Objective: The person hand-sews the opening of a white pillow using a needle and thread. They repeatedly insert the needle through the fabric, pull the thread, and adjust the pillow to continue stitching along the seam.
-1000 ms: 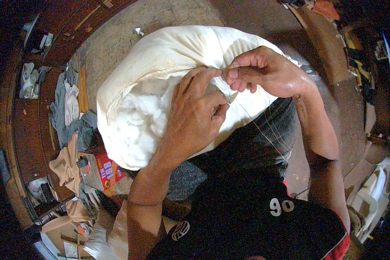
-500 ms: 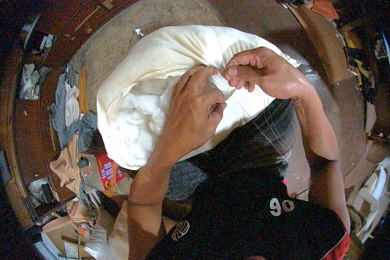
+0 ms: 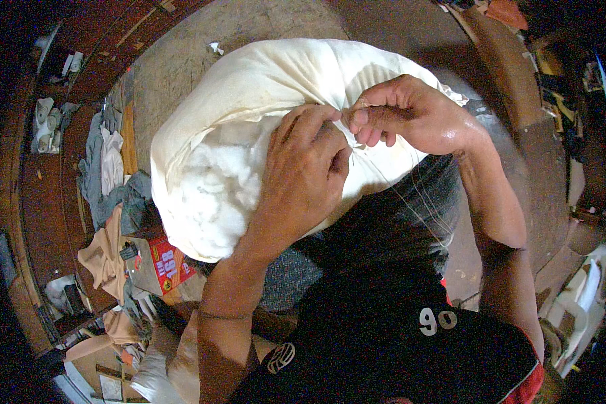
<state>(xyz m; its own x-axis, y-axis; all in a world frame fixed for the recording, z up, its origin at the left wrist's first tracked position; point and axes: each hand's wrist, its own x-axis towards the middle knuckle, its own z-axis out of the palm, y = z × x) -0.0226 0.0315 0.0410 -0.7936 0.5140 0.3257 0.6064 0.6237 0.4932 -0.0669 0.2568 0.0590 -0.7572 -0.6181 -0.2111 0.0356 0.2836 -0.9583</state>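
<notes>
A large cream cloth cushion [image 3: 249, 77] lies across my lap, its left side gaping over white fluffy stuffing [image 3: 212, 182]. With fingers bent, my left hand [image 3: 306, 168] pinches the cloth edge at the end of the gap. Right beside it, my right hand [image 3: 414, 114] is closed, thumb against fingers, at the gathered seam. Fine pale thread [image 3: 421, 205] trails from near these fingertips down over my dark trousers. A needle, if there is one, is too small to make out.
At the left stands a red-sided box [image 3: 172, 266] beside tan cloth scraps [image 3: 104, 252] and grey cloth [image 3: 101, 172]. A white scrap [image 3: 215, 48] lies on the worn floor beyond the cushion. More pale pieces [image 3: 579, 303] are piled at the right.
My left fingers have curled in slightly closer to the seam. The right hand has shifted a little at the same spot, and the cushion stays put.
</notes>
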